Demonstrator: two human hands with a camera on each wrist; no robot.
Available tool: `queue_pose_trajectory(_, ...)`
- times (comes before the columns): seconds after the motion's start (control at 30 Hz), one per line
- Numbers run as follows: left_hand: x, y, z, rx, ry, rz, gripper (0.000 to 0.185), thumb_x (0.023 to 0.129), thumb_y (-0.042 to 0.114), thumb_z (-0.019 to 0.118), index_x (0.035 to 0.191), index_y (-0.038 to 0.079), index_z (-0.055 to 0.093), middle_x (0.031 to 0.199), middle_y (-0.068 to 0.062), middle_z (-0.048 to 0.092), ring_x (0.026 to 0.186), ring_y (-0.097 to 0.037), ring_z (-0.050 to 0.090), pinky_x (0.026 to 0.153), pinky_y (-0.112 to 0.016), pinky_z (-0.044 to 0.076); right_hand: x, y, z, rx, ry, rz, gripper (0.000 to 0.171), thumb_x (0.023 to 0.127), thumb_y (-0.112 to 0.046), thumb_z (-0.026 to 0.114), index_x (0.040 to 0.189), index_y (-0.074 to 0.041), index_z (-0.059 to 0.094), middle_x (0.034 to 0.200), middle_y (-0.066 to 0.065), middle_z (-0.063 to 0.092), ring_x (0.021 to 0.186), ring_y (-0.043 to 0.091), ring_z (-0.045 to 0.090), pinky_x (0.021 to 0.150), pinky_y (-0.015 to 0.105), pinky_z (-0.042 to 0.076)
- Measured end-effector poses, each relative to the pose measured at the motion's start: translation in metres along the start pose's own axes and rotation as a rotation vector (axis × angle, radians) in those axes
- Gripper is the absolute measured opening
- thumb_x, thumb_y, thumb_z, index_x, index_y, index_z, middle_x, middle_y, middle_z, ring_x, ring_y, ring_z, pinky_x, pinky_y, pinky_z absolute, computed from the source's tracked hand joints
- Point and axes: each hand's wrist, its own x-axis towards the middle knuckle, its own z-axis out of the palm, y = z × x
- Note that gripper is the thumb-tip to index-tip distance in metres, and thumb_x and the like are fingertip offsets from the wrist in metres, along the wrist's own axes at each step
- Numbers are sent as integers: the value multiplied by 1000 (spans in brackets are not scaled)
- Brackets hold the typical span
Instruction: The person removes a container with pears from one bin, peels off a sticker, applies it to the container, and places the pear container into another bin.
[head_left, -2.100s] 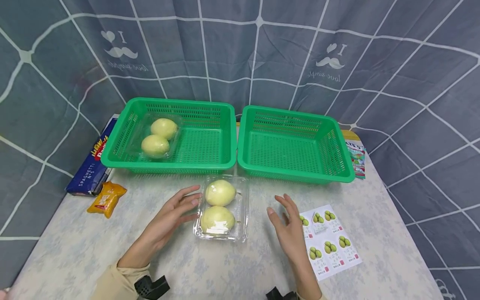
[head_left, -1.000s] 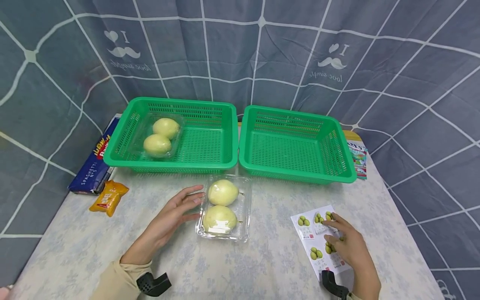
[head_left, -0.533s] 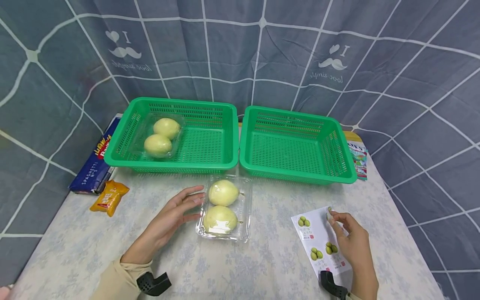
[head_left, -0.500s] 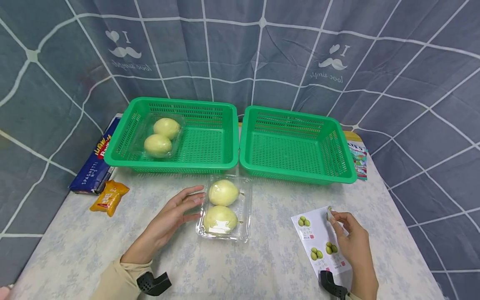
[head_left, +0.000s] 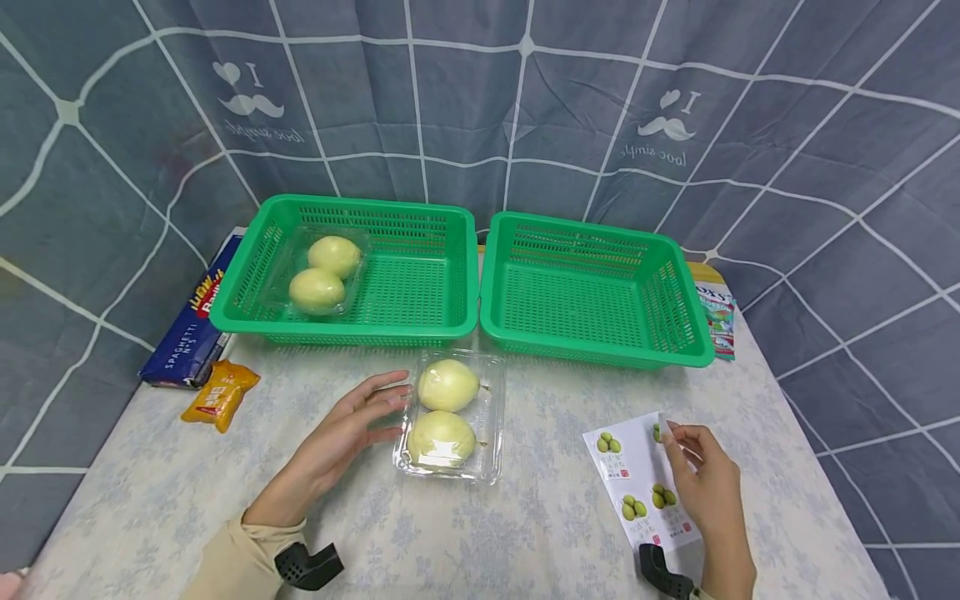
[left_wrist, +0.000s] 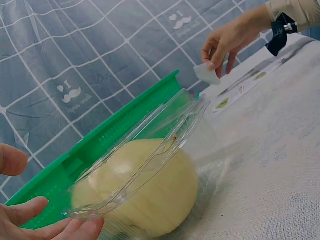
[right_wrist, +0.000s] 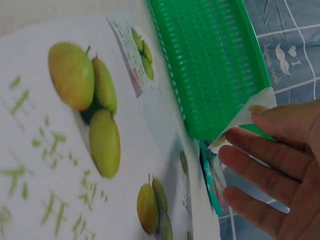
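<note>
The right hand (head_left: pixel 705 487) pinches a peeled sticker (head_left: pixel 660 430) just above the sticker sheet (head_left: pixel 637 483), right of the clear pear box (head_left: pixel 450 417). The left hand (head_left: pixel 341 437), fingers relaxed, seems to touch the box's left side, in front of the green baskets (head_left: pixel 592 287).

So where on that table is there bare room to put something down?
The right basket holds nothing. Bare cloth lies between the clear pear box and the sticker sheet, along the near edge, and left of the left hand below the orange packet. It is crowded around the left basket's left side and the spaghetti pack.
</note>
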Motion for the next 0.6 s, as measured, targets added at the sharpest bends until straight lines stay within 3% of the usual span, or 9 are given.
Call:
queue_pose_trajectory(0.17, 1, -1, 2, -31, -14, -9, 58, 106, 23, 49, 157, 6, 26, 160, -21, 30, 145, -33, 37, 103, -35, 52, -3, -10, 0, 43, 93, -52, 14, 98, -11, 64, 105, 1, 61, 123, 19, 71, 113, 30, 68, 96, 7, 48)
queue_pose_trajectory(0.23, 2, -2, 2, -42, -18, -16, 60, 106, 25, 51, 157, 7, 26, 160, -20, 30, 146, -35, 35, 103, -35, 53, -4, -16, 1, 58, 119, -65, 11, 96, -9, 67, 101, -1, 62, 121, 14, 73, 109, 9, 68, 92, -4, 39)
queue_pose_trajectory(0.3, 3, -3, 2, -38, -21, -19, 61, 106, 26, 50, 158, 6, 25, 161, -20, 30, 148, -37, 33, 104, -37, 52, -5, -22, 2, 70, 131, -90, 8, 93, -7, 70, 97, -3, 64, 118, 11, 75, 106, -9, 61, 91, -6, 36)
queue_pose_trajectory(0.4, 3, -6, 2, -6, 1, -8, 60, 106, 27, 51, 157, 7, 27, 160, -20, 32, 147, -38, 34, 106, -42, 51, -7, -32, 5, 104, 129, -134, 8, 90, -4, 72, 93, -5, 65, 116, 9, 76, 103, -25, 50, 93, -5, 35)
queue_pose_trajectory(0.5, 3, -8, 3, 70, 39, 42, 59, 106, 25, 50, 157, 7, 26, 160, -20, 32, 146, -39, 35, 109, -47, 49, -9, -43, 6, 167, 132, -196, 10, 87, 2, 73, 91, -2, 65, 114, 11, 76, 104, -24, 52, 93, -4, 37)
queue_pose_trajectory(0.6, 2, -7, 7, 156, 108, 135, 57, 105, 21, 52, 155, 6, 30, 158, -21, 36, 143, -38, 40, 107, -41, 50, -11, -55, 9, 224, 115, -296, 13, 85, 7, 73, 89, -2, 64, 112, 10, 76, 106, -21, 55, 95, -2, 39)
